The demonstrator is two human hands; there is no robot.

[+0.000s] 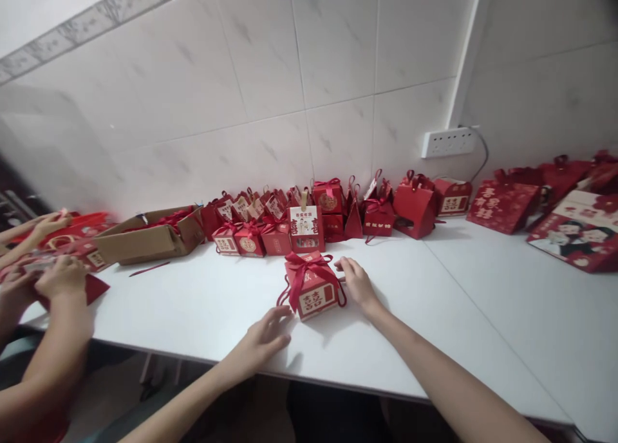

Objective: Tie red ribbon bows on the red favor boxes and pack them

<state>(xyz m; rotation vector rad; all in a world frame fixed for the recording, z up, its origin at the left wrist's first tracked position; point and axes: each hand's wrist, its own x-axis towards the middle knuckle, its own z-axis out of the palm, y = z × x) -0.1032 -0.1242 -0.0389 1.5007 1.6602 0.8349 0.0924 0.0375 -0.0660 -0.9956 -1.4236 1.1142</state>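
Note:
A small red gift box (pixel 313 287) with a red ribbon bow on top and a gold-framed label on its front stands on the white table (pixel 203 308). My left hand (pixel 266 337) lies open on the table just left of and in front of the box, fingers stretched toward it. My right hand (pixel 356 281) rests at the box's right side, fingers loosely spread and touching it near the ribbon. Neither hand grips anything.
A row of several finished red boxes (pixel 270 227) lines the tiled wall behind. A cardboard box (pixel 149 237) sits at the left. Another person's hands (pixel 53 272) work on red items at the far left. Larger red bags (pixel 502 205) and a wall socket (pixel 449 141) are at the right.

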